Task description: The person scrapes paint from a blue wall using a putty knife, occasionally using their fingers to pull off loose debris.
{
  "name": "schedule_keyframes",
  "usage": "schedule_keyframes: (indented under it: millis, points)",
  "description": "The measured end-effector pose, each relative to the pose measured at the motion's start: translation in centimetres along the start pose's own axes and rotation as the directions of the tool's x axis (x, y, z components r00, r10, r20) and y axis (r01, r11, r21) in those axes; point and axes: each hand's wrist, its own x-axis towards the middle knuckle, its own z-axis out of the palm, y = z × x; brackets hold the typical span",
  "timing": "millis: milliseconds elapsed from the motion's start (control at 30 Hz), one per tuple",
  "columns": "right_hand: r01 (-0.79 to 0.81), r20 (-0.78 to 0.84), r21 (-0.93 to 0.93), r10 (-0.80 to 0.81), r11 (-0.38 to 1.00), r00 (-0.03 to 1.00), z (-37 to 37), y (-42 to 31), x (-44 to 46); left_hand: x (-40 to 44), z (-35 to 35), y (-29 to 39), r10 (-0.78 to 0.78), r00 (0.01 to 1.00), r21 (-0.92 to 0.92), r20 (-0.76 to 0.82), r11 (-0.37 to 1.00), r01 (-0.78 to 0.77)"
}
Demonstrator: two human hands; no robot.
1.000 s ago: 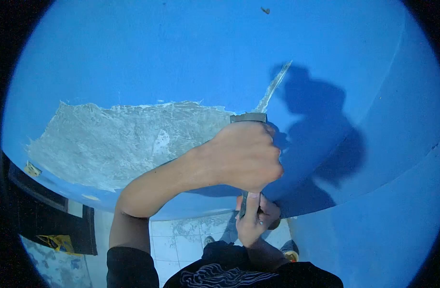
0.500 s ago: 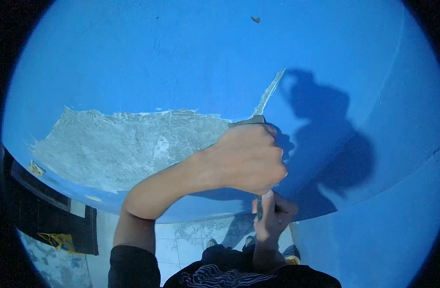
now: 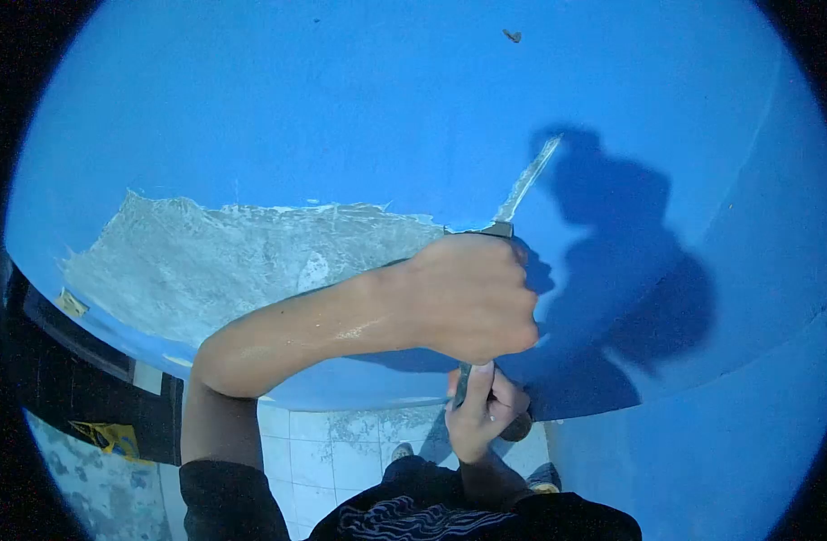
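My left hand (image 3: 472, 298) is closed around the upper part of a scraper and hides most of it. The scraper's wide dark blade (image 3: 486, 231) shows above the knuckles, against the blue wall (image 3: 359, 117). It lies at the upper right edge of a bare grey patch (image 3: 224, 261), close to the foot of a narrow scraped strip (image 3: 529, 180). Lower down, my right hand (image 3: 481, 410) grips the handle (image 3: 463, 383), its thumb laid along it.
My shadow (image 3: 648, 261) falls on the wall at right. White floor tiles (image 3: 314, 460) and my shoes lie below. A dark piece of furniture (image 3: 98, 379) with a yellow item (image 3: 111, 437) stands at lower left.
The view has shifted slightly, moving the wall rightward in frame. My right hand and the handle's lower end have swung left, and my left elbow has moved outward. Both hands keep their grip.
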Motion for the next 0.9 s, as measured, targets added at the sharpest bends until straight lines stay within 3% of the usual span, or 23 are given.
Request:
schedule_keyframes:
  millis: [33, 67, 100, 133, 233, 300, 367, 433, 467, 500, 567, 633, 700, 733, 767, 833, 900]
  points:
    - [-0.001, 0.002, 0.000, 0.001, 1.000, 1.000, -0.4, -0.7, 0.0, -0.1, -0.1, 0.1, -0.008, 0.999, -0.003, 0.033, 1.000, 0.008]
    - [-0.123, -0.053, 0.028, 0.124, 0.992, 0.991, -0.6, -1.2, -0.2, 0.0, 0.1, 0.2, -0.016, 0.999, 0.000, 0.036, 1.000, 0.016]
    - [-0.244, -0.102, 0.067, 0.250, 0.967, 0.963, -0.7, -1.6, -0.3, 0.2, 0.4, 0.5, -0.062, 0.995, -0.037, -0.078, 0.998, 0.059]
    - [-0.249, -0.095, 0.079, 0.256, 0.965, 0.962, -1.3, -1.9, 0.3, 0.2, 0.5, 0.6, -0.108, 0.977, -0.077, -0.185, 0.993, 0.095]
    - [-0.121, 0.003, 0.100, 0.121, 0.988, 0.993, -3.7, -1.8, 1.4, 0.5, 0.5, 0.5, -0.131, 0.969, -0.116, -0.210, 0.987, 0.108]
    - [-0.343, -0.015, 0.025, 0.343, 0.939, 0.939, -2.7, -2.0, 0.5, 0.3, -0.3, 0.3, -0.101, 0.984, -0.143, -0.145, 0.986, 0.080]
    - [-0.313, -0.101, 0.034, 0.315, 0.949, 0.944, -0.7, -2.7, -0.1, 0.0, -0.5, 0.1, -0.048, 0.996, -0.171, -0.074, 0.985, 0.035]
    - [-0.055, -0.093, -0.015, 0.054, 0.998, 0.994, -0.1, -1.2, -0.1, -0.1, 0.2, 0.2, -0.044, 0.999, -0.030, -0.003, 0.999, 0.044]
    - [0.061, -0.081, -0.131, -0.072, 0.990, 0.994, -0.4, -1.0, 0.6, 0.0, 0.8, 0.2, -0.047, 0.999, -0.027, -0.002, 0.999, 0.047]
    - [0.068, -0.080, -0.120, -0.078, 0.990, 0.994, -1.0, -0.9, 1.2, 0.2, 1.5, 0.1, -0.045, 0.995, -0.042, -0.087, 0.998, 0.041]
    - [-0.213, -0.038, 0.075, 0.216, 0.974, 0.976, -2.1, -1.1, 2.2, 0.3, 1.8, -0.2, -0.045, 0.986, -0.051, -0.163, 0.998, 0.037]
    - [-0.226, -0.001, 0.016, 0.226, 0.974, 0.974, -2.2, -1.0, 2.4, 0.4, 1.7, -0.2, -0.028, 0.987, 0.009, -0.157, 1.000, 0.030]
    - [-0.104, -0.042, -0.114, 0.100, 0.988, 0.994, -0.5, 0.2, 0.5, -0.1, 0.9, -0.2, 0.003, 0.994, 0.013, -0.105, 1.000, -0.002]
    - [-0.009, -0.207, 0.114, 0.033, 0.993, 0.978, 1.7, 0.2, -0.7, -0.3, 0.3, -0.3, 0.032, 0.999, 0.019, -0.043, 0.999, -0.031]
    - [-0.008, -0.216, 0.106, 0.031, 0.994, 0.976, 2.1, -0.4, -0.6, -0.2, -0.2, -0.4, 0.042, 0.998, 0.015, -0.048, 0.999, -0.042]
    - [-0.200, -0.064, 0.185, 0.215, 0.962, 0.974, 2.0, -2.1, -0.7, -0.4, -0.8, -0.2, 0.028, 0.998, -0.043, 0.052, 0.999, -0.025]
    - [-0.185, -0.072, 0.222, 0.205, 0.957, 0.976, 1.4, -1.4, -0.7, -0.4, -0.1, 0.1, -0.018, 1.000, -0.072, -0.007, 0.997, 0.017]
